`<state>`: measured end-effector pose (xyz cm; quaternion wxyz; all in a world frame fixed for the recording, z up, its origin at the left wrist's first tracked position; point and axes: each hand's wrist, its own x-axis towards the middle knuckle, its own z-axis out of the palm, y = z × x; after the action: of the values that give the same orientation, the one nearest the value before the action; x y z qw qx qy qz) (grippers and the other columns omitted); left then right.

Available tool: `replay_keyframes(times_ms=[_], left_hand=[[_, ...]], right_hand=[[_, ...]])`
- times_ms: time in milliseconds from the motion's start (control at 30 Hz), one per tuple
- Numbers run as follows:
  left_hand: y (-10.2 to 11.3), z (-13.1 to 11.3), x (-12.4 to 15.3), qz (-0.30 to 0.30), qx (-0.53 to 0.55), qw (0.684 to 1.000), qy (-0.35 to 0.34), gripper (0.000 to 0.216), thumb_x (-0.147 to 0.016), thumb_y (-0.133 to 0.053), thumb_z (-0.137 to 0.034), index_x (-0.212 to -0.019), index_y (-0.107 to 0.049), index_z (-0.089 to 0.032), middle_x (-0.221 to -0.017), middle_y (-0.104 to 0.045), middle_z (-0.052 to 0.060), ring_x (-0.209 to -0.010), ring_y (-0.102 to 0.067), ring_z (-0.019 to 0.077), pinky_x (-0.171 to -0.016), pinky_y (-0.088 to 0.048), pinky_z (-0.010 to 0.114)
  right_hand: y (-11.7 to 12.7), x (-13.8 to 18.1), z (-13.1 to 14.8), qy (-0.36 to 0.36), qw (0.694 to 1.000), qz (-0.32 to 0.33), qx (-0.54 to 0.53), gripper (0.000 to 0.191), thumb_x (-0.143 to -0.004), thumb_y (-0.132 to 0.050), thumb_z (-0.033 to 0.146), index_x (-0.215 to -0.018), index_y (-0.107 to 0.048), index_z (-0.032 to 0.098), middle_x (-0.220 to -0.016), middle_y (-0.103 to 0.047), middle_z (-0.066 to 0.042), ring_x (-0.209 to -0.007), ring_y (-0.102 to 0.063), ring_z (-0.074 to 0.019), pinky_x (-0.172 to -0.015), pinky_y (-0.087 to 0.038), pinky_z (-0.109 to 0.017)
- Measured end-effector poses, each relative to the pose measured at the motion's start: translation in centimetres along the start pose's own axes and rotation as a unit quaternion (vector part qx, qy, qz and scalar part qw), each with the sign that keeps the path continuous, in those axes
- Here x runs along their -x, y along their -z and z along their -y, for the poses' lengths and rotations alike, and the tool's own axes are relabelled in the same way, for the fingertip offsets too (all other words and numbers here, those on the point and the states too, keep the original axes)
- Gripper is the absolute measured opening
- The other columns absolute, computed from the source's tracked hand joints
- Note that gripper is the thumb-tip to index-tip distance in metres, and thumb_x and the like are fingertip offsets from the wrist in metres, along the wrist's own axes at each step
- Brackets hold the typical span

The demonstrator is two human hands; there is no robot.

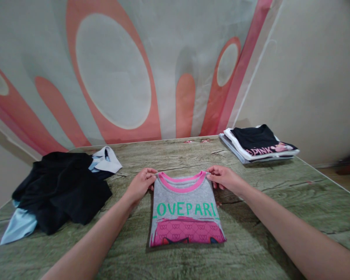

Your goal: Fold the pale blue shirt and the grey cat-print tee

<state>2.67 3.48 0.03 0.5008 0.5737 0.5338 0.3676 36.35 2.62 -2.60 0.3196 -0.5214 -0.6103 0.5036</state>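
Note:
A grey T-shirt (186,206) with a pink neckband, green lettering and a pink print lies folded into a compact rectangle in front of me. My left hand (142,182) pinches its upper left corner beside the neckband. At the upper right corner, my right hand (223,179) grips the fabric the same way, thumb on top and fingers partly hidden beneath. The shirt's lower edge rests on the table, its collar end pointing away from me.
Left on the wood-patterned table (163,155) lies a loose heap of black clothing (64,186) with light blue and white pieces. A stack of folded shirts (256,144), black on top, sits at the back right. Behind the table hangs a printed backdrop (166,58).

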Motion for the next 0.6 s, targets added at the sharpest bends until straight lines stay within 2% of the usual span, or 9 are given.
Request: replay_keyframes(times_ms=[200, 267, 433, 600], left_hand=[[-0.18, -0.03, -0.04, -0.007, -0.023, 1.0, 0.004, 0.043, -0.071, -0.068, -0.042, -0.102, -0.051, -0.017, -0.07, -0.063, -0.003, -0.058, -0.059, 0.0151, -0.053, -0.042, 0.025], [-0.07, 0.04, -0.02, -0.001, -0.04, 0.999, 0.001, 0.048, -0.069, -0.072, -0.042, -0.105, -0.052, -0.016, -0.076, -0.066, 0.0, -0.061, -0.06, 0.0158, -0.054, -0.042, 0.025], [0.25, 0.53, -0.15, 0.024, -0.051, 0.998, -0.01, 0.045, -0.068, -0.074, -0.039, -0.102, -0.057, -0.014, -0.086, -0.069, 0.006, -0.074, -0.063, 0.0185, -0.064, -0.046, 0.028], [0.25, 0.68, -0.17, 0.041, -0.023, 0.999, 0.005, 0.045, -0.071, -0.072, -0.039, -0.105, -0.056, -0.015, -0.088, -0.067, 0.005, -0.064, -0.057, 0.0137, -0.053, -0.042, 0.023]], right_hand=[[-0.05, 0.14, 0.34, -0.022, 1.0, 0.013, 0.008, 0.039, -0.08, -0.065, 0.046, -0.104, -0.059, 0.016, -0.063, -0.058, 0.003, -0.046, -0.049, -0.0081, -0.035, -0.03, -0.016], [-0.01, 0.17, 0.27, -0.024, 1.0, 0.017, -0.004, 0.037, -0.079, -0.068, 0.045, -0.099, -0.06, 0.016, -0.063, -0.057, 0.004, -0.045, -0.044, -0.0065, -0.036, -0.03, -0.017], [-0.08, 0.11, -0.2, 0.014, 0.996, 0.018, -0.092, 0.032, -0.076, -0.073, 0.042, -0.087, -0.055, 0.018, -0.071, -0.056, 0.004, -0.057, -0.05, -0.0078, -0.047, -0.041, -0.018], [-0.21, -0.13, -0.4, 0.001, 0.995, 0.012, -0.099, 0.034, -0.075, -0.073, 0.043, -0.09, -0.053, 0.019, -0.068, -0.058, 0.005, -0.05, -0.045, -0.0069, -0.042, -0.035, -0.018]])
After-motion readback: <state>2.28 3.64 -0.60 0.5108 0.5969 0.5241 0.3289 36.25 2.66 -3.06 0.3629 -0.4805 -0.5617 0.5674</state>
